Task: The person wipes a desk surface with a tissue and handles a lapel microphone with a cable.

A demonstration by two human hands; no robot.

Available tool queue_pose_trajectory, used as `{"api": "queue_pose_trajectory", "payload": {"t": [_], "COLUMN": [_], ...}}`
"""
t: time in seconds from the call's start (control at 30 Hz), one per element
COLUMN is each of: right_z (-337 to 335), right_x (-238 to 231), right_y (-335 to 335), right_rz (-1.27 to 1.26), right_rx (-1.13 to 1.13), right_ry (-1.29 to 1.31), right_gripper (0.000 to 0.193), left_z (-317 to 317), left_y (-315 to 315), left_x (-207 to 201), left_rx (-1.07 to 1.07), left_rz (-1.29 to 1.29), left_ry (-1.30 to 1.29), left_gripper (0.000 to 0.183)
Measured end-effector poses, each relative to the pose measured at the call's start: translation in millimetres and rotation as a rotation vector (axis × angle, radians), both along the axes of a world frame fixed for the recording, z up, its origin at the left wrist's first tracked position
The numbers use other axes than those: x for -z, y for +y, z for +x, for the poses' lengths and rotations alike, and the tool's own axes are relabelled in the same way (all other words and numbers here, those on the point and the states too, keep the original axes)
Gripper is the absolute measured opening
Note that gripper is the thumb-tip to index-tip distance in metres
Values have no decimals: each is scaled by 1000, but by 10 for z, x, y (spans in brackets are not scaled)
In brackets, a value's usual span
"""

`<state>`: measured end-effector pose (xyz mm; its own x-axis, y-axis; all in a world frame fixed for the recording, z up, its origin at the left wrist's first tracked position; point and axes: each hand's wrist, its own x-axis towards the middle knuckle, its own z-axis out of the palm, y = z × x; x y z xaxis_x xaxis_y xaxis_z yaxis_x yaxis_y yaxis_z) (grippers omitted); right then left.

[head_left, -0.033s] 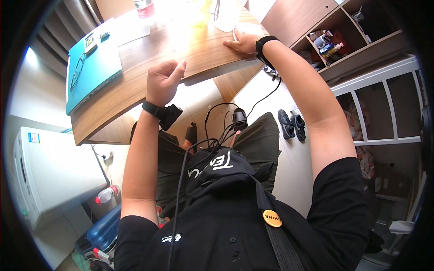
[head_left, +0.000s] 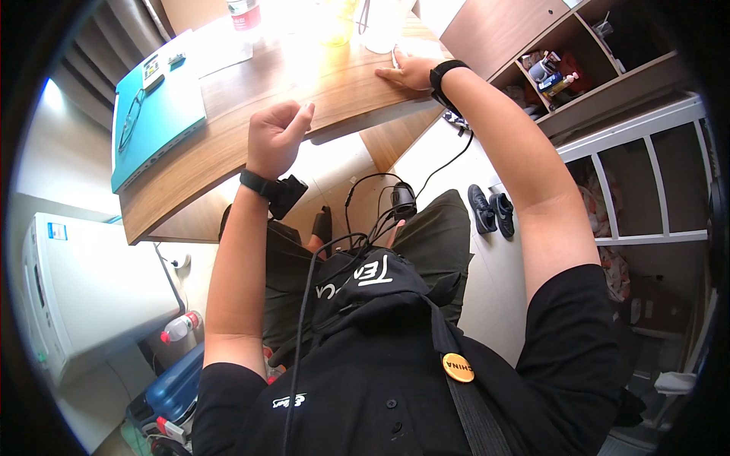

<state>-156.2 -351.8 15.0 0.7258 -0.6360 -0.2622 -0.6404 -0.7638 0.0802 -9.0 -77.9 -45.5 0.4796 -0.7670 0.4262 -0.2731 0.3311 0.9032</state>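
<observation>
My left hand [head_left: 275,140] is curled into a fist with the thumb raised, at the near edge of the wooden desk [head_left: 228,140]; nothing sticks out of it. A black band with a small black box [head_left: 285,197] is strapped round that wrist. My right hand [head_left: 414,71] lies on the desktop at the right, thumb and fingers apart, beside a white object [head_left: 386,34] blurred by glare. A black wristband [head_left: 447,74] sits on the right wrist. At the left of the desk is a turquoise flat case [head_left: 163,114] with thin-framed glasses [head_left: 131,121] on top.
A red-labelled bottle [head_left: 245,15] and a yellow see-through container [head_left: 336,26] stand at the back of the desk. Black cables [head_left: 369,237] hang over my lap. Black shoes [head_left: 490,210] are on the floor. A white appliance [head_left: 99,281] stands left, an open shelf [head_left: 559,72] right.
</observation>
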Motion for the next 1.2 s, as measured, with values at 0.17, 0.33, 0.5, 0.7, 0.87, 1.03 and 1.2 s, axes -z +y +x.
{"api": "queue_pose_trajectory", "payload": {"t": [0.17, 0.33, 0.5, 0.7, 0.87, 1.03, 1.2], "right_z": [91, 211, 232, 316, 305, 216, 231], "right_x": [17, -1, 85, 63, 194, 20, -104], "right_y": [22, 81, -38, 17, -181, 12, -86], "right_rz": [83, 69, 6, 25, 46, 105, 332], "right_rx": [43, 18, -17, -20, 8, 70, 86], "right_ry": [-49, -23, -63, -42, -14, -53, -176], "right_gripper": [101, 97, 97, 99, 97, 93, 97], "left_z": [-16, -4, -25, -6, -21, 16, 60], "left_y": [12, 22, -7, 48, 12, 67, 211], "left_x": [-37, -41, -53, -45, -61, -24, -20], "left_rx": [12, -2, 18, 0, 5, 11, -47], "left_rz": [9, 8, -1, 16, 5, 14, 83], "left_ry": [9, -1, 22, 1, 6, 16, -2], "left_gripper": [36, 35, 35, 35, 35, 35, 33]}}
